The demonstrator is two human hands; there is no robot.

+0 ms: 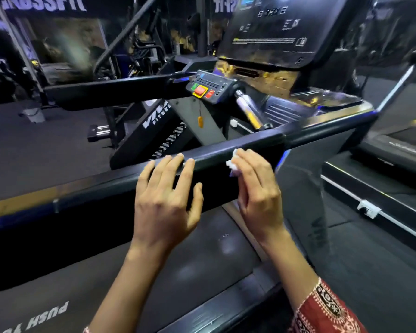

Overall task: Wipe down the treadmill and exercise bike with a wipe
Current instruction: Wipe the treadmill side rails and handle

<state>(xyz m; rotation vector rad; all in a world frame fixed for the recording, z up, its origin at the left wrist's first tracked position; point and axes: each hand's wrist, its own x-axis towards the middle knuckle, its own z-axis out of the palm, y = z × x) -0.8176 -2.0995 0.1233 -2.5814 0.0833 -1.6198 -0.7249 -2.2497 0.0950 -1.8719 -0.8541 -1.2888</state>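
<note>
Pinched white wipe (231,163) in right hand (257,191), pressed to treadmill handrail (250,143) at frame center. Rested left hand (166,203) just beside, fingers (173,169) straight and spread, tips on same rail.

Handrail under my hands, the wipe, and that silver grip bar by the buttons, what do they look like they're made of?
The handrail looks like moulded plastic or a rubbery coating: black, semi-gloss, with a soft highlight along its top edge. The wipe seems to be thin white paper or non-woven tissue, crumpled in the right hand. The silver grip bar is likely polished metal, given its bright reflections.
</note>
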